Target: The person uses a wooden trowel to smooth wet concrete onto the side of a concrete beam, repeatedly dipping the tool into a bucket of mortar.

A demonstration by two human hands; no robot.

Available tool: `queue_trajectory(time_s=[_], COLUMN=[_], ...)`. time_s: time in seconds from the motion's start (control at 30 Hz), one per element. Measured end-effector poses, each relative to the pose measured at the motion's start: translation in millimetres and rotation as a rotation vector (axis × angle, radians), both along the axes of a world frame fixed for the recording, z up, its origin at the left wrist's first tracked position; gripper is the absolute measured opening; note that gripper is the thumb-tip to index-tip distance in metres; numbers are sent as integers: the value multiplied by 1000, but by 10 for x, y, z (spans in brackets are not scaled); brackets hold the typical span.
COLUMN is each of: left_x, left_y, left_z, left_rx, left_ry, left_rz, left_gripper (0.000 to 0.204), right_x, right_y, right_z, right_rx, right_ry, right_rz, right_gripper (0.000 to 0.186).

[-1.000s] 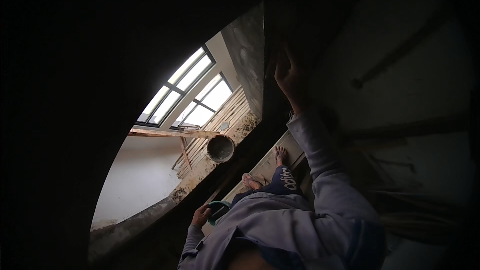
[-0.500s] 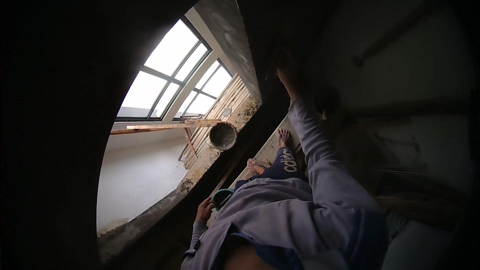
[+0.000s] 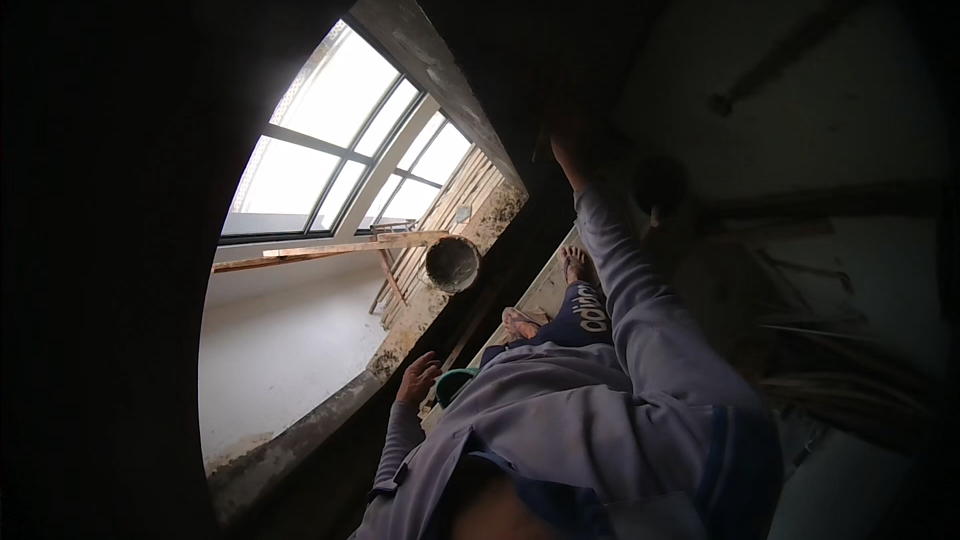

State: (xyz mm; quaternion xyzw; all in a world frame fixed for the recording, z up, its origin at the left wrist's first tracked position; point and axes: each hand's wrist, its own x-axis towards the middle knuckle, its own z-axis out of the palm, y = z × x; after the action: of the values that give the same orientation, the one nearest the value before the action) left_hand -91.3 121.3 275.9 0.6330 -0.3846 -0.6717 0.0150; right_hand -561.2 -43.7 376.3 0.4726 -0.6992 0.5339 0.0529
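Looking down from the head camera: the left hand (image 3: 417, 378) rests with loosely spread fingers just beside a green bowl (image 3: 455, 381) near the ledge (image 3: 400, 345). The right hand (image 3: 570, 140) stretches up against the dark wall (image 3: 800, 120); its grip cannot be made out. A bucket (image 3: 452, 264) sits near the window (image 3: 330, 150), bare feet (image 3: 574, 262) on the plank (image 3: 540, 290).
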Motion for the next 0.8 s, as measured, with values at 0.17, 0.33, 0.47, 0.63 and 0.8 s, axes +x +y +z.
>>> queue_trajectory(time_s=[0.17,0.33,0.47,0.63,0.8], left_x=[-792,-1190,-1064,-603,-168], left_y=[-560,-783,-602,-274,-224], left_z=[164,46,-117,-180,-295], left_rx=[-218,-305,-278,-72,-93], left_ry=[142,180,161,196,232], left_rz=[-122,-369,-342,-243,-181], left_gripper=[48,46,47,46,49], right_x=[-278,-110,102,113,21], right_y=[445,329,-58,-148,578], right_z=[-97,653,1225,1005,929], right_rx=[-15,-97,-260,42,56], right_ry=[71,291,381,1247,499], right_rz=[148,317,338,-61,178], right_gripper=[46,45,41,34,37])
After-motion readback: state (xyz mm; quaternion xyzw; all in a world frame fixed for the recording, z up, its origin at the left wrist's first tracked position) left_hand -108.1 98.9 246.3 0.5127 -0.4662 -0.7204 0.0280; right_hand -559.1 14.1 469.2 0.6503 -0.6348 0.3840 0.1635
